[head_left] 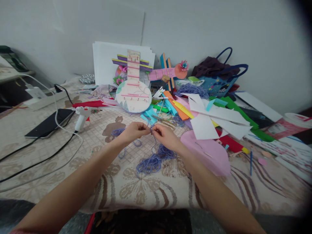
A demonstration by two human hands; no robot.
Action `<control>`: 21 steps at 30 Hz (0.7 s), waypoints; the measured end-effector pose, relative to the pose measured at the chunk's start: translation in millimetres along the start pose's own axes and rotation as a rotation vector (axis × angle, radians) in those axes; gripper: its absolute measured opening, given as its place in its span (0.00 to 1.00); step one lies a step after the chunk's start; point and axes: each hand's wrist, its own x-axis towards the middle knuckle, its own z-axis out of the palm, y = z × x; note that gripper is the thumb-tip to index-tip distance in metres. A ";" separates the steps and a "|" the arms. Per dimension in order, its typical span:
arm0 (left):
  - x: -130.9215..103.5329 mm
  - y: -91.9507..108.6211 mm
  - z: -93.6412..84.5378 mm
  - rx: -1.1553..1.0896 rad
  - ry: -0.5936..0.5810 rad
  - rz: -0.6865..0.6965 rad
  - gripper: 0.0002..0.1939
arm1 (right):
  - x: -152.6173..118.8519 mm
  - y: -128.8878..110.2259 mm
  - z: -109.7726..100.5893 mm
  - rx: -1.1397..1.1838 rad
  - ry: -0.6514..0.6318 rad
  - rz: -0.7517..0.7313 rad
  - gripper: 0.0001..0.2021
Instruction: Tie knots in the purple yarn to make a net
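My left hand (136, 131) and my right hand (164, 135) meet over the middle of the table, fingertips pinched close together. Between them they grip a strand of purple-blue yarn (154, 140). From the pinch the strand hangs down toward a loose tangle of the same yarn (149, 163) lying below my right hand. More yarn loops (118, 131) lie beside and under my left wrist. Whether the strand is knotted at the fingertips is too small to tell. Just beyond my hands lie scissors (168, 123), partly covered by my right hand.
A white glue gun (82, 118) rests left, by a black tablet-like slab (50, 123) and cables. Behind stands a decorated cardboard instrument shape (134, 96). White foam pieces (214, 113), a pink sheet (207, 154) and a blue bag (216, 85) are on the right.
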 end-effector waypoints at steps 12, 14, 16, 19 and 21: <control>-0.5 -0.5 1.1 -0.020 0.023 -0.004 0.09 | 1.2 4.3 0.0 -0.004 -0.033 -0.006 0.03; -0.4 -0.5 1.0 -0.031 0.020 0.008 0.08 | 1.0 3.9 -0.2 -0.014 -0.035 -0.007 0.03; -0.2 -0.8 1.3 -0.043 0.020 0.022 0.08 | 0.7 3.0 -0.4 -0.025 -0.037 -0.014 0.03; 0.6 -2.7 2.0 -0.061 0.030 0.033 0.06 | 0.3 2.1 -0.8 -0.042 -0.031 -0.020 0.04; 1.4 -4.3 2.4 -0.064 0.047 0.037 0.06 | 0.3 2.3 -1.5 -0.042 -0.031 -0.023 0.04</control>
